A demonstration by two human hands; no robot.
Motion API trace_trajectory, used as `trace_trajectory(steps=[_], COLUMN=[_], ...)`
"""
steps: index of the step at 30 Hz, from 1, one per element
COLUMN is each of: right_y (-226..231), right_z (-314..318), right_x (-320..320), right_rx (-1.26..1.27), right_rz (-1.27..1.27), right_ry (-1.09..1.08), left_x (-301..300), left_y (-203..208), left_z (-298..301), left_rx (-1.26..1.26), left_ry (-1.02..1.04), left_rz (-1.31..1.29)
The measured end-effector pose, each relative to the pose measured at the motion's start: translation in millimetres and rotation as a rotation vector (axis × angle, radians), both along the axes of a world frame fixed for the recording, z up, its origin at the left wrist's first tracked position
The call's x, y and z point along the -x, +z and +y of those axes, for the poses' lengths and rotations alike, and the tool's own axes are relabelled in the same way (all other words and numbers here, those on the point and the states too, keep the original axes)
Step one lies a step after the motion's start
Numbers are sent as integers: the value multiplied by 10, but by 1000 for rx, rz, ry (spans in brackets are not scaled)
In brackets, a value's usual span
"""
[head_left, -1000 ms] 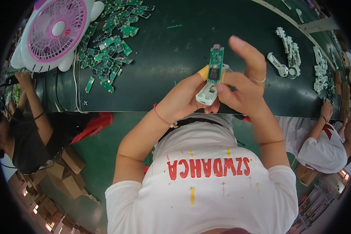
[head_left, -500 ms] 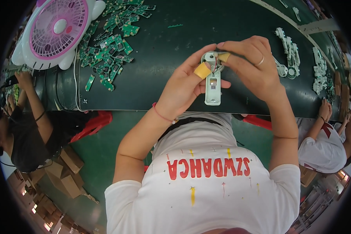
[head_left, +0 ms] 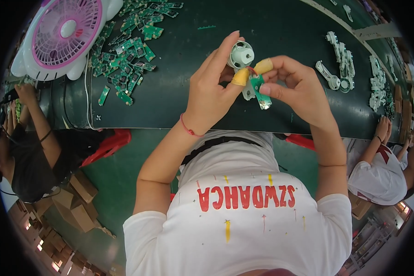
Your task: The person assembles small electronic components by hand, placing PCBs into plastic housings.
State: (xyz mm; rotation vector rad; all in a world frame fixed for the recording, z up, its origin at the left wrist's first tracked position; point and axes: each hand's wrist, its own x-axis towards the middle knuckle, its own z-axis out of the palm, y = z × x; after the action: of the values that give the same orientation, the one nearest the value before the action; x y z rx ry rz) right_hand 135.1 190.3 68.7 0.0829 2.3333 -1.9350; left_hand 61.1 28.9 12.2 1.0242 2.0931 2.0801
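Observation:
My left hand (head_left: pixel 209 94) grips a pale plastic housing (head_left: pixel 242 55) by its round, slotted head, with the body partly hidden behind the fingers and board. A narrow green circuit board (head_left: pixel 260 92) is pinched by my right hand (head_left: pixel 299 89), thumb against its edge. It lies over the lower part of the housing. Short reddish wires (head_left: pixel 251 70) show at the board's upper end, between my fingertips. Yellow wraps cover my left thumb (head_left: pixel 240 77) and a right fingertip (head_left: pixel 263 66).
A heap of green circuit boards (head_left: pixel 129 60) lies left on the dark table (head_left: pixel 179 101). Beside it stands a pink and white fan (head_left: pixel 68 28) with a white cable (head_left: pixel 86 92). More pale housings (head_left: pixel 342 60) lie at right. Co-workers sit on both sides.
The housing has turned and tilted, so its long open tray no longer faces up. My right hand has come down from the round head and now holds a green board.

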Motion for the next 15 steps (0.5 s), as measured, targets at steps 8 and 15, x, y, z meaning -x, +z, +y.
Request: trace_trajectory(steps=[8, 15], right_y=[-36, -112], right_z=[-5, -131], right_x=[24, 28], right_rx=[39, 160], right_rz=[83, 222], right_ry=[-72, -169], left_x=[86, 73], left_y=[65, 27], left_z=[-65, -26], left_rx=[4, -94], left_ry=[-138, -157], left_rz=[-5, -164])
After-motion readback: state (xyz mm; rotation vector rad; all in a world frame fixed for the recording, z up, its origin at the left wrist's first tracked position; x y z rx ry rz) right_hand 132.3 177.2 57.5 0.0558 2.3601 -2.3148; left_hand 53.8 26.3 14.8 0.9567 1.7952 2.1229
